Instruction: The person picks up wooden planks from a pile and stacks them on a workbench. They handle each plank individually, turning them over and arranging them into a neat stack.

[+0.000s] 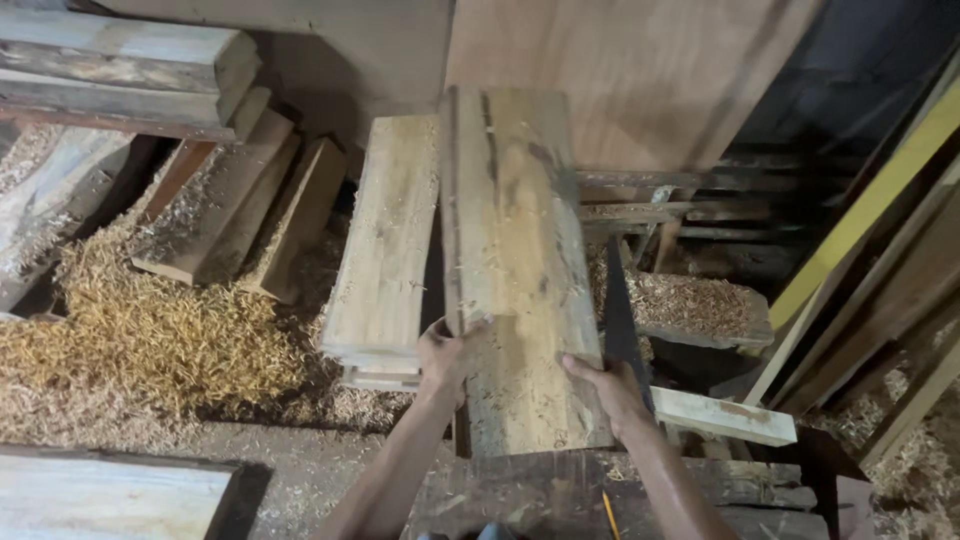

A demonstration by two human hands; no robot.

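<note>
A long, wide wooden plank (515, 250) runs away from me at the centre, dusted with shavings. My left hand (445, 355) grips its left edge near the close end. My right hand (612, 390) holds its right edge, fingers curled over the top face. The plank's near end rests over a dark, rough wooden bench (560, 495).
A second pale plank (385, 255) lies just left of the held one. Stacked boards (240, 205) and a heap of wood shavings (140, 330) fill the left. A plywood sheet (640, 70) leans at the back. Slats and a yellow strip (870, 210) lean at right. A pencil (607, 512) lies on the bench.
</note>
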